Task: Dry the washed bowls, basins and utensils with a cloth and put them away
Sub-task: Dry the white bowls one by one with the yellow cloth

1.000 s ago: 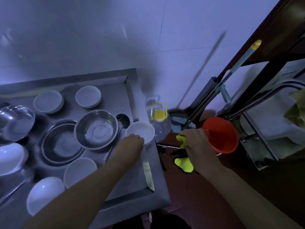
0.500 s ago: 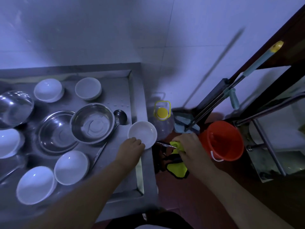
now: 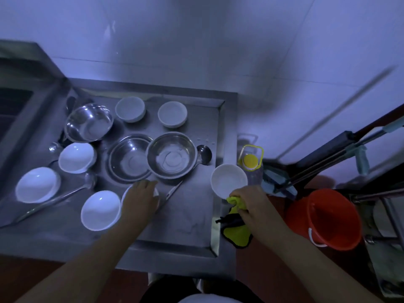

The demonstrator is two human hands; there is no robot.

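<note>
On the steel draining board (image 3: pixel 188 217) stand several white bowls and three steel basins, one of them (image 3: pixel 173 156) in the middle. My left hand (image 3: pixel 142 197) lies over a white bowl (image 3: pixel 126 192) at the front and hides most of it; its fingers look fairly straight. My right hand (image 3: pixel 254 206) grips a yellow cloth (image 3: pixel 237 236) with a dark edge. The cloth touches the near rim of another white bowl (image 3: pixel 228 179), which sits at the board's right edge. A ladle (image 3: pixel 204 154) lies beside the middle basin.
Off the board's right edge stand a clear bottle with a yellow cap (image 3: pixel 250 160), a red bucket (image 3: pixel 323 219) and leaning mop handles (image 3: pixel 328 162). A sink (image 3: pixel 13 106) lies at the far left. A second ladle (image 3: pixel 85 186) lies among the left bowls.
My left hand let go of the bowl at the right edge and moved left onto a front bowl. My right hand brought the cloth up to the right-edge bowl's rim. The view swung left.
</note>
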